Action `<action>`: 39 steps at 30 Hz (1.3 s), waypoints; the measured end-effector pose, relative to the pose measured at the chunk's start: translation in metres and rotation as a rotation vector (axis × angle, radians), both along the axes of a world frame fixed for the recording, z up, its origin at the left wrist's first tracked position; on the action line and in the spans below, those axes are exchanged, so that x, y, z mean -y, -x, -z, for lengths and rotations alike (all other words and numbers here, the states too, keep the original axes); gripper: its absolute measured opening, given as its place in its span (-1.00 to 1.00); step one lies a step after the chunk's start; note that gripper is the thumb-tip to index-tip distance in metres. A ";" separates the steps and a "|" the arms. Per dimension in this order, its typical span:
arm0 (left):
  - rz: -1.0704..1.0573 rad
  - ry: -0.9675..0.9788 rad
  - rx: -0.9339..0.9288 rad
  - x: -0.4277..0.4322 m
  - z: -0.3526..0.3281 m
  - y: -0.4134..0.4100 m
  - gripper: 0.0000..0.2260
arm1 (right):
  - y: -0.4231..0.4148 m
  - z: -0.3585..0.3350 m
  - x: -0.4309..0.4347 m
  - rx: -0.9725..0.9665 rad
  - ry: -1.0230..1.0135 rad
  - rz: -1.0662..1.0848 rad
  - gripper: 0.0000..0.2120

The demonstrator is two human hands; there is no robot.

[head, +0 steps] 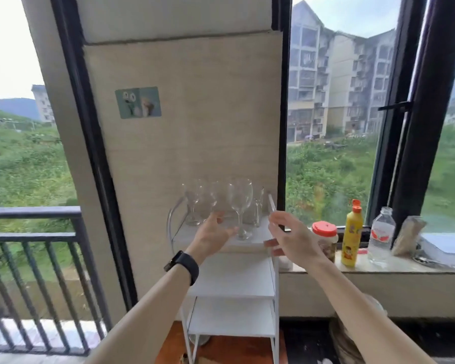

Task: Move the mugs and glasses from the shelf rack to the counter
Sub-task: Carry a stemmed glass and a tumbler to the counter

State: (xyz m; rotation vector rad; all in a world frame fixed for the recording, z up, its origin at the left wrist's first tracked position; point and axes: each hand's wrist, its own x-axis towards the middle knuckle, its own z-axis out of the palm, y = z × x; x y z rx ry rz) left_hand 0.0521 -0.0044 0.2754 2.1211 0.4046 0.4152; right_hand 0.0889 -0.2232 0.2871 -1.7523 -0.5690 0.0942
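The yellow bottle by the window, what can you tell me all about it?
The yellow bottle is a tall squeeze bottle that looks like plastic, with an orange flip cap, shut, and a cartoon picture on its front. It stands upright on the stone window ledge, between a red-lidded jar and a clear water bottle. Neither of the hands touches it.

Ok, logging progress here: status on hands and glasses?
Left hand open, reaching at front clear wine glass. Right hand open, empty. Glasses on white rack's top shelf. Nothing blocking.
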 end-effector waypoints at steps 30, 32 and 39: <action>0.071 0.094 0.197 -0.049 -0.024 0.062 -0.65 | -0.058 -0.011 -0.107 -0.417 -0.048 0.048 -0.61; 0.069 0.058 0.170 -0.052 -0.015 0.071 -0.56 | -0.054 -0.008 -0.107 -0.375 -0.060 0.106 -0.61; 0.106 0.101 0.165 -0.049 0.008 0.093 -0.42 | -0.024 0.012 -0.085 -0.226 -0.066 0.135 -0.67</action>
